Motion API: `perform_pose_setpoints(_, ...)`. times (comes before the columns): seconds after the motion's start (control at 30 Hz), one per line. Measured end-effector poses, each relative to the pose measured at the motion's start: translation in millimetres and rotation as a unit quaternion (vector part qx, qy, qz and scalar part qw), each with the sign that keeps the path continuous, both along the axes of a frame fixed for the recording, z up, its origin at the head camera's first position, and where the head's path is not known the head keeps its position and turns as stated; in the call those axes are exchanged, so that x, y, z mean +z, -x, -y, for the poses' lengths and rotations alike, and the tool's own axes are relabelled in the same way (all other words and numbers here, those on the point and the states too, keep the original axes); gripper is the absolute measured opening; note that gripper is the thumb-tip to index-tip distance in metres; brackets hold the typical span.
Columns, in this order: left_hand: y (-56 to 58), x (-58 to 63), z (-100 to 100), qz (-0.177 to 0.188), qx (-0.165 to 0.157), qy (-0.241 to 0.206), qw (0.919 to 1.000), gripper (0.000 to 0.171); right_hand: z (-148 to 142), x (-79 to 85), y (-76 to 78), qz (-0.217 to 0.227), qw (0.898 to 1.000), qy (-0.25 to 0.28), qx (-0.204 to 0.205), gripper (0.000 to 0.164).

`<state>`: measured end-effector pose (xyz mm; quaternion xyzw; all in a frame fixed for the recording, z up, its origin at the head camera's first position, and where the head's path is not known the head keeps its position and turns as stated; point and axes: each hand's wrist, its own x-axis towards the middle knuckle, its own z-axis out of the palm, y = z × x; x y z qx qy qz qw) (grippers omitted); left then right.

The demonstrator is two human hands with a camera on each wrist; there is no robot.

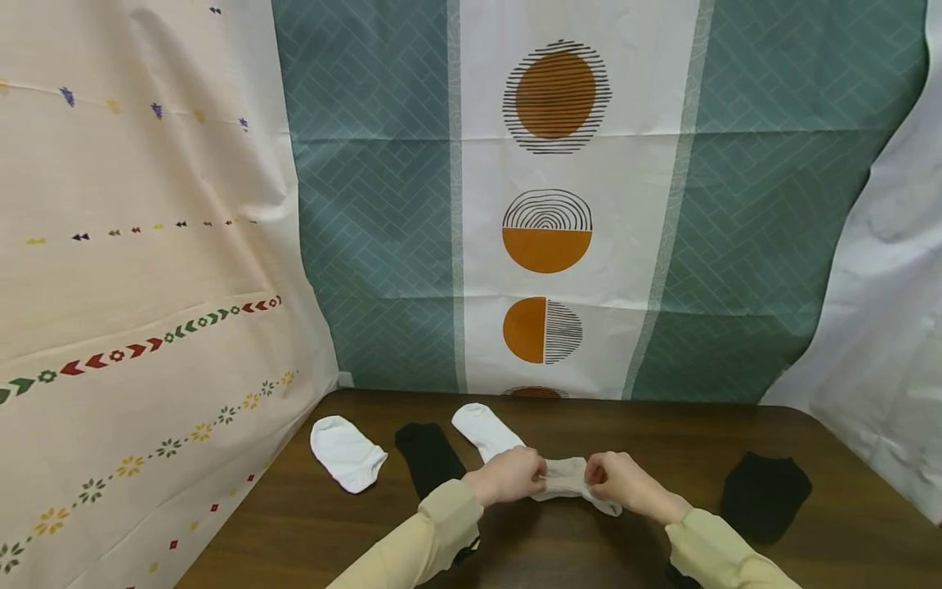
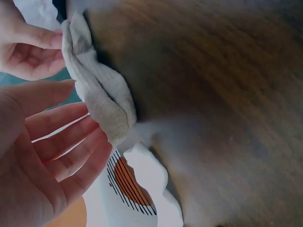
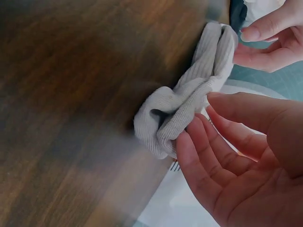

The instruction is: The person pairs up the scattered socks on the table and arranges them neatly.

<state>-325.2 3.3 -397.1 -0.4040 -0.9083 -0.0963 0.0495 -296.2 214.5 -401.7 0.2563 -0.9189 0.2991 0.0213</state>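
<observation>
A light grey-beige ribbed sock (image 1: pixel 565 477) lies stretched sideways between my two hands, close over the brown table. My left hand (image 1: pixel 513 474) pinches its left part. At the other side, my right hand (image 1: pixel 621 481) holds the fabric between thumb and fingers. In the right wrist view the sock (image 3: pixel 199 90) is bunched, with a fold opening near the right fingertips. The left wrist view shows the left fingers (image 2: pixel 71 142) against the sock's edge. Just beyond the left hand lies a white sock (image 1: pixel 487 431), partly covered by that hand.
Left on the table (image 1: pixel 265 532) are another white sock (image 1: pixel 347 454) and a black sock (image 1: pixel 429 458), the latter partly behind the left sleeve (image 1: pixel 449 511). A folded black sock (image 1: pixel 765 496) lies at the right. Patterned cloth (image 1: pixel 375 245) hangs behind the table.
</observation>
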Motion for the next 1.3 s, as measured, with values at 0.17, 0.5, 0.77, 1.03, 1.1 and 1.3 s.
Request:
perform_pose_setpoints(0.17, -2.8, -4.8, -1.2, -0.002, 0.002, 0.007, 1.0000, 0.007, 1.0, -5.4, -2.5, -0.015, 1.000, -0.018, -0.004, 0.014)
perform_pose_setpoints(0.5, -3.9, -5.2, -6.8, -0.010, 0.003, 0.043, 0.9990, 0.017, 2.8, -4.7, -3.0, -0.039, 0.998, -0.045, -0.013, 0.015)
perform_pose_setpoints(0.77, -2.7, -3.7, -13.4, -0.013, 0.010, 0.045, 0.9988, 0.020, -0.3, -1.0, -0.3, -0.043, 0.997, -0.059, -0.023, 0.014)
perform_pose_setpoints(1.03, 2.5, -2.4, -21.1, -0.022, 0.004, 0.037, 0.9990, 0.021, -2.3, -1.3, 5.3, -0.051, 0.996, -0.064, -0.047, 0.013)
perform_pose_setpoints(1.1, 3.9, -2.8, -22.8, -0.024, 0.004, 0.034, 0.9991, 0.023, -2.9, -1.3, 7.2, -0.055, 0.995, -0.067, -0.050, 0.013)
perform_pose_setpoints(1.3, 13.4, -10.9, -27.6, -0.026, 0.015, 0.027, 0.9992, 0.022, -4.5, -0.7, 12.8, -0.053, 0.994, -0.075, -0.051, 0.010)
